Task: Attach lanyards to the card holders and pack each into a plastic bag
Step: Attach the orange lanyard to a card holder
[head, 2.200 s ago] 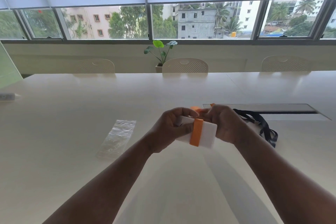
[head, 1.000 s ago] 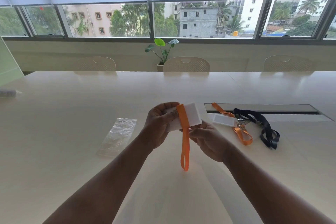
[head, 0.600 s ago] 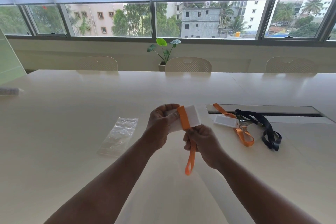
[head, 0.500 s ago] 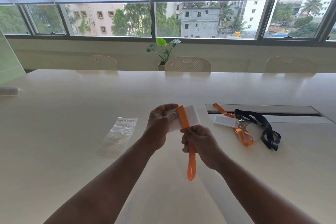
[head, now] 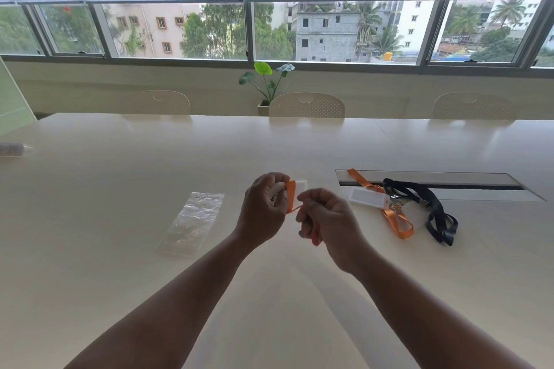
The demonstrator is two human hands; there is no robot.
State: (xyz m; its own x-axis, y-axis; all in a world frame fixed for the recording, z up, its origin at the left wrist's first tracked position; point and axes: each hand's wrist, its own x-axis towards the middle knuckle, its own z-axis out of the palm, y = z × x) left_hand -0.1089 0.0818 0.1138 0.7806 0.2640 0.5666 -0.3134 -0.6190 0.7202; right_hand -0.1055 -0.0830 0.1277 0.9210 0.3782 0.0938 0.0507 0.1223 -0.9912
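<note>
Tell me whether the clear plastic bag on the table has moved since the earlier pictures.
No. The plastic bag lies flat in the same spot on the table, left of both hands; only the camera shifted slightly.

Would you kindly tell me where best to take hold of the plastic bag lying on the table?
Probably pinch the plastic bag at its far short end, coming from above. It lies flat and lengthwise on the table, so that end edge should lift easily.

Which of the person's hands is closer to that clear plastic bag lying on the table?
Left. The left hand is raised just right of the plastic bag, holding a card holder. The right hand is farther right, beyond the left hand.
</note>
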